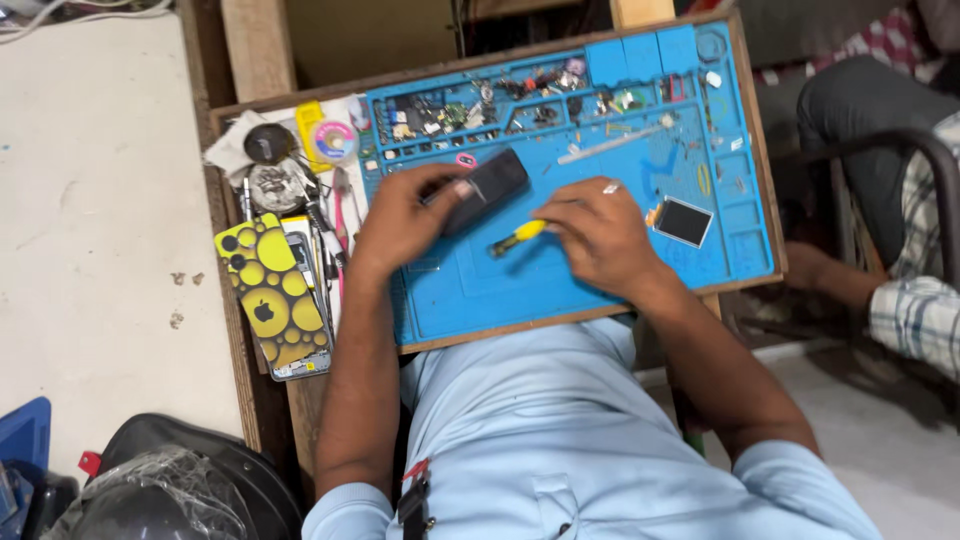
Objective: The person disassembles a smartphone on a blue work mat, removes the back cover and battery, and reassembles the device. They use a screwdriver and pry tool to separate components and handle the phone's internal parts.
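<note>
Shirt front at 6 o'clock; left grip (405,222) closing round black phone (484,188), right grip (598,232) pinching yellow screwdriver (518,238) at 3 o'clock. Prob. mid-unscrewing; next needs tip alignment.

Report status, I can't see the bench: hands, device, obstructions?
Left hand holds dark rectangular device over blue silicone work mat. Right hand grips yellow-handled screwdriver. Nothing between them.

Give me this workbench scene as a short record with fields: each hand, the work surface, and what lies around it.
Left hand: grips a small dark phone
Right hand: holds a yellow-handled screwdriver, tip near the phone
Surface: blue repair mat with parts trays along the top
On mat: small dark screen module
Left of mat: yellow spotted phone case, solder reel
</note>
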